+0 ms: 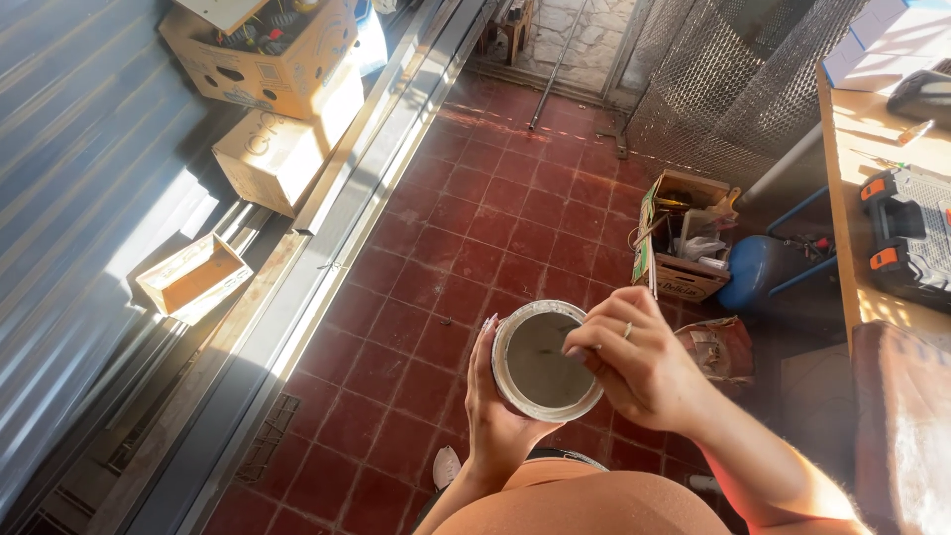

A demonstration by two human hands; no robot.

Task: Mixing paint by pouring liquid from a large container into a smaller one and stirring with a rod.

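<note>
The left hand (492,411) is wrapped around the side of a round metal tin (540,360), holding it upright in the air above the red tiled floor (475,238), in front of the person's body. The right hand (639,362), a ring on one finger, rests its curled fingers on the tin's right rim, pinching at the edge of the lid (543,359); whether they hold a small tool there cannot be told. The lid still sits flat and level in its seat, so the tin is judged not yet opened: the grip is set, the lifting is left to do. The lid is a dull grey disc, smeared and matt, ringed by a pale, scuffed rim. The floor is square terracotta tile with dark joints, dusty in places. Along its left edge runs a long metal rail (327,238), beside corrugated sheet and several cardboard boxes (277,89). Near the floor's right edge stands an open carton of odds and ends (684,238), by a wooden workbench (862,149) carrying a black and orange tool case (906,238).
</note>
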